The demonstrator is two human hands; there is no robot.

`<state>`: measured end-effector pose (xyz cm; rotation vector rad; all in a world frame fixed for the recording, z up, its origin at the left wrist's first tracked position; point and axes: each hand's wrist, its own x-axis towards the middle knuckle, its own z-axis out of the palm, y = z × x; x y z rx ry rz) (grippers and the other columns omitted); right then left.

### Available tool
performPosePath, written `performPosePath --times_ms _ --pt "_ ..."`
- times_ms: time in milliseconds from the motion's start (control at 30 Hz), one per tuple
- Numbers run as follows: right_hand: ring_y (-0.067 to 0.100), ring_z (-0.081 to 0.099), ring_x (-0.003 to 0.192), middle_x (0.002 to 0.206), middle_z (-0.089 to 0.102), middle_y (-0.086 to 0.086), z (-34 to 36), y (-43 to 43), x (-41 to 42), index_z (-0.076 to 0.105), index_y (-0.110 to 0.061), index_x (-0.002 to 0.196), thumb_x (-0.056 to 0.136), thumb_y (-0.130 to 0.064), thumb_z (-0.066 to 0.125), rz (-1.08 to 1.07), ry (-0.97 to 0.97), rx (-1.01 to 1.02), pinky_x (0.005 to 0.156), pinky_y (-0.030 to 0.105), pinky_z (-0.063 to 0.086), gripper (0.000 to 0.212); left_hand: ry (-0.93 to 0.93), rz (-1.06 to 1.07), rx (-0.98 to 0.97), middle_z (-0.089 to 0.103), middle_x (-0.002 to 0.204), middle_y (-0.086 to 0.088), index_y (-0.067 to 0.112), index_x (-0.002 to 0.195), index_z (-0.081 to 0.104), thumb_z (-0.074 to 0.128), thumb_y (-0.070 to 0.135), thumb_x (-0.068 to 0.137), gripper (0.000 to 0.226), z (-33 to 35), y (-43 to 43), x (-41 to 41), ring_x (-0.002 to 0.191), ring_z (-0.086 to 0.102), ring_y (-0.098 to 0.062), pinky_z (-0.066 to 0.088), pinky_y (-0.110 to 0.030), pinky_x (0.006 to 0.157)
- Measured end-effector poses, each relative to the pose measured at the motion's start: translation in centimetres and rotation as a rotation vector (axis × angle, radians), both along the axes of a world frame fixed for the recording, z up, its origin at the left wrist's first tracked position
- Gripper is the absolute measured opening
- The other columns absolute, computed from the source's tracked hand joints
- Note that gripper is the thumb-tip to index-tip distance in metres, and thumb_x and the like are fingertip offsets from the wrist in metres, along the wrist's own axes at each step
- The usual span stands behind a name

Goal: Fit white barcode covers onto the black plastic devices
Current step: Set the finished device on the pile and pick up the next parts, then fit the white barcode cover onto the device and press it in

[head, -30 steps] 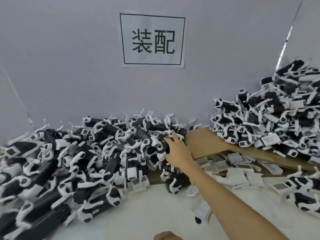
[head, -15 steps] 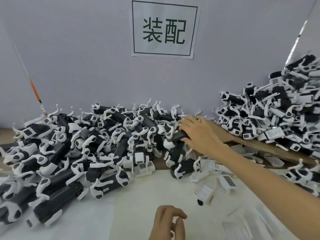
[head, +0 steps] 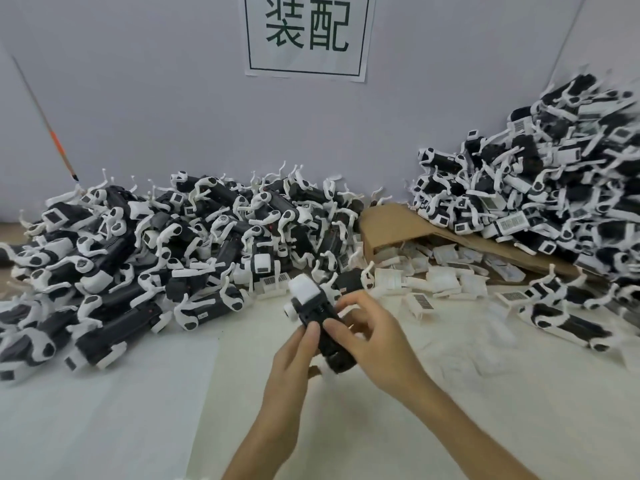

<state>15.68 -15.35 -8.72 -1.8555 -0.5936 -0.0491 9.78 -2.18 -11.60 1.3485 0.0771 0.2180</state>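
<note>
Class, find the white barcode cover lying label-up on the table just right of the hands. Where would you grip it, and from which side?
Likely pinch the barcode cover across its two side edges, coming down from above: it lies flat, label up, so only its top and edges are exposed.

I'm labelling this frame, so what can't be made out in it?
Head view only:
Lower half of the device: covered by the left hand and right hand.
Barcode digits on the loose covers: too small.
Right pile: cut off by the frame edge.
Box inside: hidden by its cardboard flap.
</note>
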Motion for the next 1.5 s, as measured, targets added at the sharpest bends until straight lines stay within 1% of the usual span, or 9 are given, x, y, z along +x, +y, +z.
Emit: performPosePath --times_ms 200,367,567,733,867,967,1100,1333,1500 --pt "0.0 0.058 0.098 0.107 0.063 -0.022 -2.0 -1.9 2.6 0.067 -0.036 0.1 0.096 -0.013 0.063 -0.181 -0.194 -0.151 0.078 0.011 0.043 0.024 0.029 0.093 -0.116 0.076 0.112 -0.002 0.019 0.126 0.063 0.048 0.036 0.101 0.034 -0.5 1.2 0.1 0.1 0.073 -0.022 0.053 -0.038 0.091" --pt "0.016 0.042 0.13 0.142 0.049 -0.01 -4.3 -4.5 5.9 0.059 -0.031 0.132 0.098 -0.017 0.052 -0.388 -0.195 -0.731 0.104 0.035 0.034 0.038 0.065 0.036 -0.258 0.076 0.107 -0.007 0.012 0.12 0.065 0.056 0.038 0.088 0.043 -0.6 1.8 0.5 0.093 0.073 -0.018 0.058 -0.026 0.07" --pt "0.016 0.051 0.112 0.111 0.061 -0.009 -4.7 -4.5 5.5 0.071 -0.031 0.099 0.095 -0.025 0.061 -0.396 -0.195 -0.733 0.086 0.032 0.027 0.012 0.13 -0.011 -0.312 0.076 0.1 -0.008 0.01 0.119 0.064 0.043 0.032 0.105 0.034 -0.8 1.5 0.6 0.088 0.073 -0.018 0.058 -0.03 0.071" --pt "0.011 0.053 0.099 0.1 0.065 -0.015 -3.4 -4.6 4.4 0.066 -0.03 0.09 0.095 -0.024 0.065 -0.342 -0.183 -0.368 0.089 0.032 0.037 0.008 0.135 -0.017 -0.437 0.073 0.11 -0.018 0.011 0.127 0.062 0.036 0.035 0.107 0.04 -0.2 1.6 0.4 0.098 0.07 -0.028 0.054 -0.039 0.089" --pt "-0.006 0.054 0.086 0.099 0.065 -0.002 -1.9 -4.2 3.2 0.06 -0.026 0.086 0.104 -0.019 0.051 -0.127 0.065 0.039 0.078 0.013 0.043 0.021 0.134 -0.036 -0.477 0.071 0.119 -0.02 0.007 0.13 0.058 0.034 0.027 0.108 0.038 -0.2 1.5 0.3 0.109 0.068 -0.031 0.055 -0.039 0.087" --pt "0.003 0.061 0.092 0.098 0.069 -0.007 -1.7 -3.6 2.6 0.064 -0.02 0.095 0.108 -0.019 0.038 -0.063 0.254 0.278 0.092 0.03 0.046 0.029 0.096 -0.051 -0.462 0.066 0.127 -0.021 0.002 0.13 0.057 0.039 0.025 0.105 0.038 -0.5 1.6 0.3 0.118 0.065 -0.036 0.051 -0.044 0.098" --pt "0.01 0.071 0.076 0.087 0.076 0.002 -1.1 -2.9 2.0 0.068 -0.013 0.102 0.108 -0.029 0.04 -0.066 0.519 0.61 0.07 0.026 0.056 0.033 0.038 -0.093 -0.359 0.069 0.125 -0.014 0.005 0.128 0.062 0.056 0.033 0.09 0.047 -0.8 1.8 0.5 0.122 0.062 -0.037 0.047 -0.043 0.102" --pt "0.015 0.051 0.051 0.07 0.058 0.003 -0.9 -2.6 1.3 0.061 -0.007 0.105 0.09 -0.046 0.056 0.078 0.669 0.647 0.058 0.03 0.046 0.042 0.016 -0.155 -0.249 0.071 0.124 -0.008 0.022 0.118 0.072 0.064 0.042 0.084 0.04 -0.8 1.2 0.3 0.117 0.067 -0.028 0.05 -0.035 0.088" --pt "0.011 0.062 0.073 0.084 0.068 0.002 -1.3 -2.6 1.2 0.062 -0.006 0.111 0.084 -0.024 0.063 0.254 0.484 0.487 0.061 0.022 0.05 0.033 0.006 -0.172 -0.253 0.071 0.124 -0.005 0.017 0.13 0.064 0.058 0.036 0.091 0.044 -0.5 1.1 0.0 0.116 0.067 -0.025 0.056 -0.034 0.088"
